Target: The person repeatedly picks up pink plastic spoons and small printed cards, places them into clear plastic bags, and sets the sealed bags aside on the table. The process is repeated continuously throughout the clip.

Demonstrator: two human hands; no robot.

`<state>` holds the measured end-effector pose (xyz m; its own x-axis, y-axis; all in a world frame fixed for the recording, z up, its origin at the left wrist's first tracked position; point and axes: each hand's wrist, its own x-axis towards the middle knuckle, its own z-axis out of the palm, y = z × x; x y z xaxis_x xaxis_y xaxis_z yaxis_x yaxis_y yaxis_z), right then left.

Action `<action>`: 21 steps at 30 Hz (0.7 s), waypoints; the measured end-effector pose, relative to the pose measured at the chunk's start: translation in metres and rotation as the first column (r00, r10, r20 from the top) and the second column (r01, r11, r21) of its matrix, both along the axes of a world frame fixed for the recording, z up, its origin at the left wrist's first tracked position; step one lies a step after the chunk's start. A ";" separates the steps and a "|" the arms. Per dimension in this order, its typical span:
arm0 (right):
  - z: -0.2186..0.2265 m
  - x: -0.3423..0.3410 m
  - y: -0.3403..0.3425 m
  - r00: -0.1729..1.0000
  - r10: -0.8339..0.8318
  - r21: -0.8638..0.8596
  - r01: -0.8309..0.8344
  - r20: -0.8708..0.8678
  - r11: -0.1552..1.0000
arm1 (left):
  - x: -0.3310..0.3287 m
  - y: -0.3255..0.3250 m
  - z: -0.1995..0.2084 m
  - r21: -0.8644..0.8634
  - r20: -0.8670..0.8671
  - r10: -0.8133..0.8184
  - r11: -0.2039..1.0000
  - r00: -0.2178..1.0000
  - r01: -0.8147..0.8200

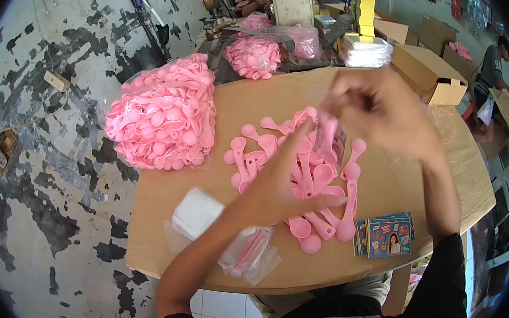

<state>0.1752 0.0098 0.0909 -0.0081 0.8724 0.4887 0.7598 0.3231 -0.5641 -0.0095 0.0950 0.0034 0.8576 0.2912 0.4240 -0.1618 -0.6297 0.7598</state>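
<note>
Pink double-ended measuring spoons lie in a loose pile at the middle of the table. Over that pile my left hand is open, thumb and fingers spread apart. Up and to the right, my right hand, blurred by motion, pinches the top of a small clear plastic bag. A pink spoon hangs inside this bag, just beyond my left fingertips. Whether the left fingers touch the bag is unclear.
A large clear sack of pink spoons stands at the far left. Near me lie white squares, clear bags and blue printed cards. Cardboard boxes and yellow boxes are at the back right. A person sits beyond.
</note>
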 end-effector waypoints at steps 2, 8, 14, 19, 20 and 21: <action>-0.011 -0.017 0.004 0.977 0.167 0.011 -0.167 -0.133 0.986 | 0.006 -0.024 -0.003 0.148 0.024 0.196 0.969 0.980 -0.198; -0.023 -0.011 0.015 0.935 0.244 -0.106 -0.278 -0.259 0.955 | 0.003 -0.028 -0.005 -0.350 0.049 0.212 0.919 0.976 -0.182; -0.027 -0.001 0.027 0.954 0.195 0.275 -0.129 -0.228 0.953 | 0.001 -0.021 -0.009 -0.580 -0.022 0.082 0.811 0.996 -0.080; -0.021 0.014 0.028 0.826 0.345 -0.122 -0.438 -0.446 0.891 | -0.016 0.000 0.007 -0.646 -0.285 -0.290 0.762 0.914 0.040; -0.021 0.016 0.029 0.826 0.346 -0.122 -0.439 -0.445 0.890 | -0.015 0.004 0.002 -0.646 -0.219 -0.285 0.759 0.933 0.080; -0.021 0.017 0.029 0.843 0.334 -0.119 -0.416 -0.421 0.902 | -0.014 0.003 0.004 -0.646 -0.219 -0.283 0.759 0.934 0.079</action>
<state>0.1927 0.0392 0.0694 -0.2035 0.9184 0.3394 0.3145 0.3896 -0.8656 -0.0235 0.0980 0.0078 0.9717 0.2268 -0.0659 0.0645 0.0135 0.9978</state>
